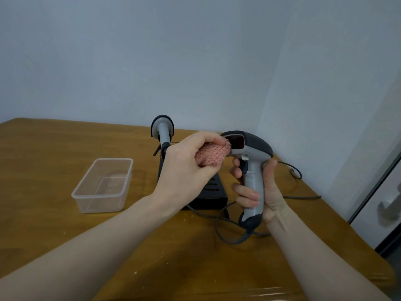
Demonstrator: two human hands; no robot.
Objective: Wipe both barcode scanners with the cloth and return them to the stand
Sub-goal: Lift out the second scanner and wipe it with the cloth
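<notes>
Left hand [184,164] held a balled pink cloth [213,154] against the front of a scanner [249,155]. Right hand [260,187] gripped its handle above the table [54,161]. Another scanner [162,132] sat in the black stand [212,190], near a plastic box [103,184].

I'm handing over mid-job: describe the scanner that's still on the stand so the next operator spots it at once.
Start at the wooden table and find the black stand near its middle, right of the clear plastic tub. The parked scanner sits at the stand's rear left, partly hidden by the left hand. Unlike the scanner in the right hand, nothing is holding it and the pink cloth is not on it.
</notes>
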